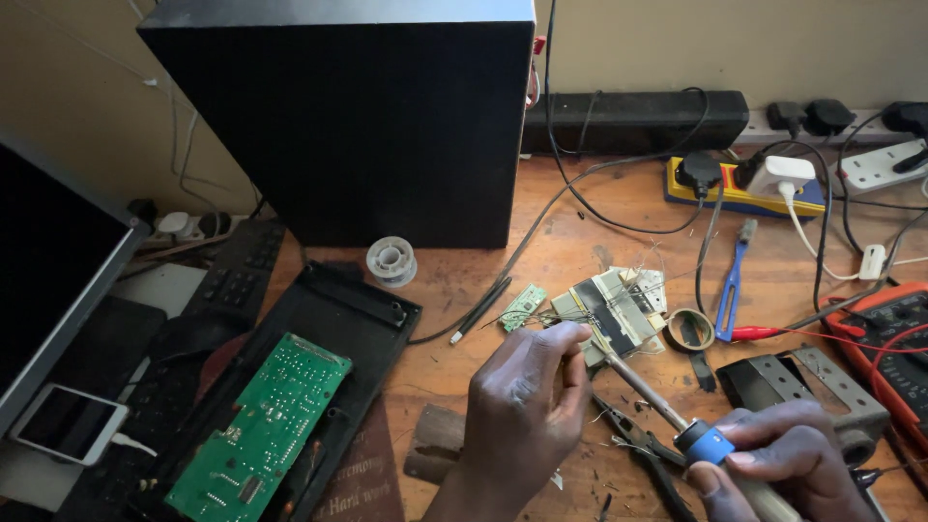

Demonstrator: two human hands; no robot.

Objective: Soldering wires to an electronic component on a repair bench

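My right hand (783,464) grips a soldering iron (667,411) with a blue collar; its tip rests on a small striped component block (619,309) with thin wire leads on the wooden bench. My left hand (527,396) is closed just left of that block, fingertips pinched at its near edge; what it pinches is too small to tell, perhaps a thin wire. A small green circuit board piece (523,306) lies just left of the block.
A large green circuit board (261,425) sits in a black tray (377,309). Also here are a solder spool (391,260), black box (348,116), monitor (48,280), phone (68,423), blue tool (732,285), multimeter (899,329), power strips (744,188), pliers (643,449) and a metal bracket (822,382).
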